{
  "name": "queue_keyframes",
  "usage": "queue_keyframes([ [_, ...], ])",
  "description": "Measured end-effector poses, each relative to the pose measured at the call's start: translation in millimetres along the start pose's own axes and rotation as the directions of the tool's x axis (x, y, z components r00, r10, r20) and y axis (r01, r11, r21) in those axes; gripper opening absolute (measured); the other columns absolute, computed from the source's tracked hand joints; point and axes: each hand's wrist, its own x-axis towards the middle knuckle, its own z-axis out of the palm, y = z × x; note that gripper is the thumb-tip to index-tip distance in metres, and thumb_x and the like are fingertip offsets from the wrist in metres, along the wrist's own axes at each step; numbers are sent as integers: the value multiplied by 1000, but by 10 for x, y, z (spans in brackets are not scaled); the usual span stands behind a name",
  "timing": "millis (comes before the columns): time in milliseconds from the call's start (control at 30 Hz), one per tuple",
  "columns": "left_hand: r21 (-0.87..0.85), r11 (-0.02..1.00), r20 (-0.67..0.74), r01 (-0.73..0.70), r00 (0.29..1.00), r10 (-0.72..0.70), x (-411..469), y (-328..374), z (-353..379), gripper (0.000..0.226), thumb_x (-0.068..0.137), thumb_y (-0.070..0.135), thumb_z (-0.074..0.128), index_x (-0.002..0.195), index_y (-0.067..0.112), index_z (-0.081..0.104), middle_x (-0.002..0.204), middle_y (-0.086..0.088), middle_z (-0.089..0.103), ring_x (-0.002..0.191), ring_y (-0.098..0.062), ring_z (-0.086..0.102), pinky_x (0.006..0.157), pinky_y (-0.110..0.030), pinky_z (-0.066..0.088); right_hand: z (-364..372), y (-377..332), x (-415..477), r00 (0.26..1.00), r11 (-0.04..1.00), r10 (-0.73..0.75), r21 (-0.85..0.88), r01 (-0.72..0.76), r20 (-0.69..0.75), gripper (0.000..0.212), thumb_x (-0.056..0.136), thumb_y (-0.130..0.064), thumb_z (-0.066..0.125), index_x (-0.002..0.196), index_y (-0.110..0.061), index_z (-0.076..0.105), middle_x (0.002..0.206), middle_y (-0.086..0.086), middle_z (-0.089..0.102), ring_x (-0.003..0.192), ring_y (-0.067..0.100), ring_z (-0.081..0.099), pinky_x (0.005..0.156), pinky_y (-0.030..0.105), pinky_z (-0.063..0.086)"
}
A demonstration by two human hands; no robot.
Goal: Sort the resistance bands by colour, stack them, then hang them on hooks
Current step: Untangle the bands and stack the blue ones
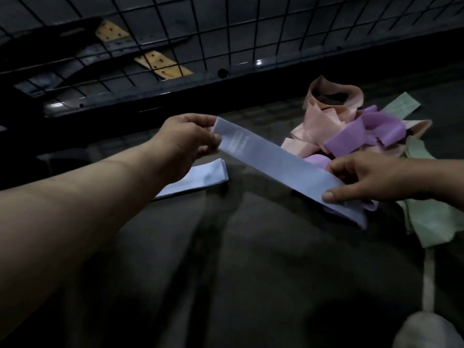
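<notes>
I have a pale blue resistance band (pixel 271 159) held flat between both grips above the dark counter (pixel 251 285). The left grip (pixel 187 143) pinches its far end between thumb and fingers, and the right grip (pixel 374 178) pinches its near end, thumb on top, right at the edge of the unsorted heap. A second blue band (pixel 200 178) lies flat on the counter just beside and below the left grip, so I read that as the start of the blue stack and the band in hand as the next one for it. By my judgement the job is early in the sorting stage: one colour has been begun and nothing more. The heap on the right is a tangle of pink bands (pixel 324 116), purple bands (pixel 361 134) and green bands (pixel 431 219), overlapping each other. There is more blue showing under the right grip, though I cannot tell whether that is another band or the underside of this loop. Nothing hangs on the wire grid panel (pixel 226 33) behind the counter, and I cannot make out hooks there in this dim light.
</notes>
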Motion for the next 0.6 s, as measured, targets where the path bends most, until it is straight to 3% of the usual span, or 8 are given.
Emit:
queue_keyframes([
  [133, -13, 994, -72, 112, 991, -113, -274, -308, -392, 27, 82, -21, 52, 99, -6, 66, 87, -20, 68, 74, -26, 65, 59, -25, 57, 94, -89, 58, 999, 996, 20, -93, -16, 44, 16, 73, -53, 74, 85, -43, 70, 84, -8, 72, 75, 7, 68, 66, 28, 55],
  [200, -73, 972, -90, 226, 969, -232, -516, -587, -525, 20, 86, -16, 54, 99, -6, 65, 89, -19, 67, 75, -24, 66, 61, -25, 59, 170, -110, 105, 998, 989, 27, -145, -18, 58, 12, 79, -48, 75, 86, -40, 69, 83, -6, 71, 75, 9, 68, 66, 28, 56],
  [300, -177, 925, -139, 337, 922, -362, -801, -918, -706, 16, 87, -8, 57, 101, -6, 65, 88, -17, 68, 70, -20, 68, 57, -23, 58, 269, -203, 190, 998, 986, 48, -160, -40, 46, 9, 84, -30, 76, 91, -30, 70, 79, -7, 71, 68, 5, 66, 60, 18, 51],
  [400, -313, 896, -247, 316, 883, -398, -904, -1023, -964, 14, 90, -6, 53, 94, 3, 64, 72, -6, 69, 59, -14, 66, 51, -20, 54, 346, -413, 368, 998, 998, 54, 37, -53, -18, 20, 83, -14, 77, 99, -21, 68, 66, -4, 69, 54, 8, 62, 50, 21, 49],
  [500, -383, 895, -384, 228, 842, -379, -921, -992, -1311, 19, 89, -5, 56, 103, 7, 61, 80, -8, 65, 53, -9, 62, 52, -21, 53, 500, -743, 622, 985, 933, 131, 351, -85, -109, 24, 80, -5, 78, 100, -8, 64, 60, -1, 63, 51, 11, 58, 44, 20, 49],
  [600, -305, 941, -485, 146, 827, -285, -860, -985, -1674, 21, 90, 0, 55, 105, 11, 65, 78, 0, 73, 58, -6, 65, 51, -18, 48, 708, -1087, 956, 976, 951, 95, 306, -31, -195, 19, 81, -10, 79, 93, -10, 65, 68, 3, 62, 55, 11, 57, 48, 21, 50],
])
